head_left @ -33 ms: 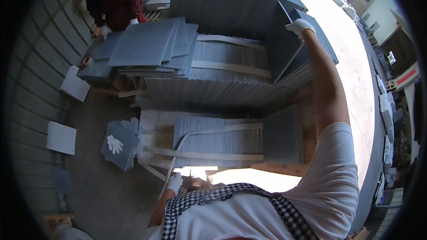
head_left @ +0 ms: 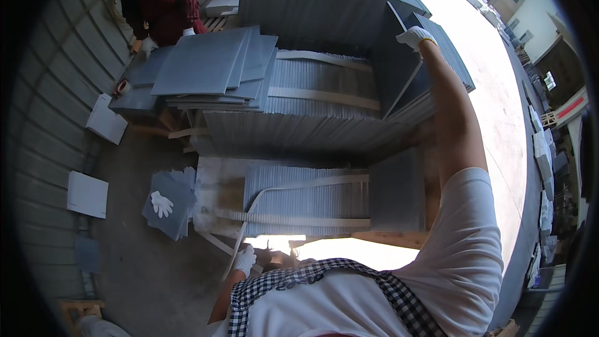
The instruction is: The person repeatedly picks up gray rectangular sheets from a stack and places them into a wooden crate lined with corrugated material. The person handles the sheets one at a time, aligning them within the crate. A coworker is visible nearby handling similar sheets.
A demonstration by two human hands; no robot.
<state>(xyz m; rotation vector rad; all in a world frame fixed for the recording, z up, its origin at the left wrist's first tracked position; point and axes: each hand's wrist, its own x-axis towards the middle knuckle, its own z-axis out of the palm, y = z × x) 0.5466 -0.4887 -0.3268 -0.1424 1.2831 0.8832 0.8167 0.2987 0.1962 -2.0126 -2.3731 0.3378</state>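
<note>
My right hand (head_left: 413, 37), in a white knit glove, reaches out to the far right. Its fingers close over the corner of a thin grey tile (head_left: 397, 56), which stands tilted at the end of a long row of upright tiles (head_left: 321, 73). My left hand (head_left: 245, 258), gloved too, hangs low beside my body, near the loose end of a pale strap (head_left: 234, 251). Its fingers are too small and partly hidden to show whether they grip that strap. Closer to me is another row of upright grey tiles (head_left: 306, 196) with pale straps across it.
Loose tiles (head_left: 203, 62) lie stacked at the left end of the middle row. A taller tile row (head_left: 306, 6) stands behind. At far left works another person (head_left: 162, 6) with gloved hands. A spare white glove (head_left: 161, 204) lies on floor tiles (head_left: 170, 181); white boxes (head_left: 87, 193) stand near the wall.
My right hand has shifted slightly left, with the tile's upper edge moving a little left too. My left hand is nearly unchanged.
</note>
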